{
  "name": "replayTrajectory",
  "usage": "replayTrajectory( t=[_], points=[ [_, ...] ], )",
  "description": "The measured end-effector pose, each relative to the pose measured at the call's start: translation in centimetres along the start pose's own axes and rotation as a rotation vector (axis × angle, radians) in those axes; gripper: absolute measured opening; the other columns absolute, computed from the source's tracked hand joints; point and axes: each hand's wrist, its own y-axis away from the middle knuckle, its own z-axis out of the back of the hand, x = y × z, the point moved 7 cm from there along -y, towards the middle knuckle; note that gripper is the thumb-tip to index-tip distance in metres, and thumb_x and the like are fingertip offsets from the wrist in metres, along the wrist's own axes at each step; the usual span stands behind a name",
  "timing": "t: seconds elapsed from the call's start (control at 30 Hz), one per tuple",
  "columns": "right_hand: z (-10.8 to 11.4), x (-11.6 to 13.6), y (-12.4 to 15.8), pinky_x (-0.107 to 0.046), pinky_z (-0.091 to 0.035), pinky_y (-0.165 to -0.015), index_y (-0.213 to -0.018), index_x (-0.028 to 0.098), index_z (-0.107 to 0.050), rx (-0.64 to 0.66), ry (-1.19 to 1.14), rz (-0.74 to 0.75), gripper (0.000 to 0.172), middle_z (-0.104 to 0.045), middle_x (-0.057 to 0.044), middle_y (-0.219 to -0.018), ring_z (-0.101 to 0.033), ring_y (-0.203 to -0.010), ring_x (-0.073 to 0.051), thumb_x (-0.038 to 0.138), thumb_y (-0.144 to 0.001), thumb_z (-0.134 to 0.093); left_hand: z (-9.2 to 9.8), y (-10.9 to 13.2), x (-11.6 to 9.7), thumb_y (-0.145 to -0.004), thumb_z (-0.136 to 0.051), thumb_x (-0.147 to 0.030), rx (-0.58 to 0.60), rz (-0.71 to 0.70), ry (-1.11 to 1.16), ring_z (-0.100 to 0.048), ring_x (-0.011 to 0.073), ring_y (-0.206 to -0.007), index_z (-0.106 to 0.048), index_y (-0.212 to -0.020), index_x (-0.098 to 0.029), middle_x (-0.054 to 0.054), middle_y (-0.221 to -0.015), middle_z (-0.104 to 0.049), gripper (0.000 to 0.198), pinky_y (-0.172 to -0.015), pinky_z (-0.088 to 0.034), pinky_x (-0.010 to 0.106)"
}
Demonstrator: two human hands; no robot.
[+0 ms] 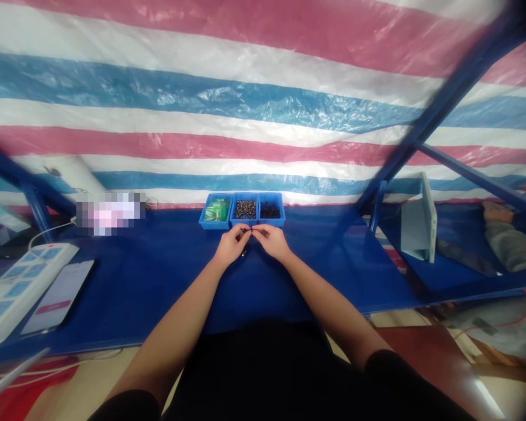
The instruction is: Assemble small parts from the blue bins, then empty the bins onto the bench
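My left hand (233, 244) and my right hand (269, 241) meet at the middle of the blue table top (135, 292). Their fingertips pinch a tiny dark part (249, 231), too small to identify. A small metal-tipped part (244, 253) lies on the table just below my left fingers. Beyond the hands stand several blue plastic bins in a row. The left bin (216, 211) holds green pieces, the middle bin (244, 210) dark and brassy small parts, and the right bin (270, 211) dark small parts.
A white power strip (26, 286) and a phone (56, 295) lie at the table's left. A pixelated object (111, 213) sits behind them. Blue steel struts (442, 105) and a striped tarp (201, 93) stand ahead. A co-worker's arm (508, 237) and a pale panel (416, 219) are at right.
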Motion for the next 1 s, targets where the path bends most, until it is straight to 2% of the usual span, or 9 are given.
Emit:
replayTrajectory(
  t=[0.27, 0.57, 0.8, 1.0],
  points=[
    [-0.08, 0.10, 0.08, -0.031, -0.056, -0.084, -0.102, 0.022, -0.072, 0.007, 0.027, 0.020, 0.021, -0.074, -0.003, -0.097, -0.070, -0.084, -0.016, 0.031, -0.085, -0.064, -0.08, -0.03, 0.20, -0.090, -0.050, -0.046, 0.007, -0.022, -0.029, -0.053, 0.0122, -0.058, -0.063, -0.100, -0.022, -0.004, -0.064, -0.057, 0.029, -0.061, -0.044, 0.024],
    [-0.30, -0.34, 0.12, -0.030, -0.056, -0.084, -0.103, 0.022, -0.072, 0.008, 0.022, 0.017, 0.022, -0.074, -0.004, -0.098, -0.070, -0.085, -0.016, 0.031, -0.085, -0.063, -0.27, -0.09, 0.40, -0.091, -0.048, -0.046, 0.027, -0.005, -0.021, -0.055, 0.0126, -0.059, -0.064, -0.098, -0.023, -0.002, -0.068, -0.061, 0.029, -0.061, -0.044, 0.024],
    [-0.11, -0.12, 0.08, -0.030, -0.056, -0.085, -0.103, 0.022, -0.072, 0.006, 0.008, 0.014, 0.022, -0.074, -0.004, -0.097, -0.070, -0.086, -0.016, 0.031, -0.085, -0.064, -0.08, -0.03, 0.22, -0.089, -0.053, -0.044, -0.001, -0.011, -0.005, -0.053, 0.0119, -0.058, -0.063, -0.105, -0.023, -0.004, -0.064, -0.057, 0.028, -0.062, -0.044, 0.024],
    [-0.04, 0.11, 0.12, -0.030, -0.056, -0.085, -0.103, 0.021, -0.072, 0.000, 0.023, 0.035, 0.022, -0.074, -0.004, -0.098, -0.070, -0.086, -0.017, 0.030, -0.085, -0.064, -0.14, -0.14, 0.49, -0.090, -0.051, -0.044, 0.012, -0.016, -0.030, -0.053, 0.0116, -0.058, -0.064, -0.101, -0.023, -0.004, -0.065, -0.058, 0.026, -0.062, -0.043, 0.023]
  ],
)
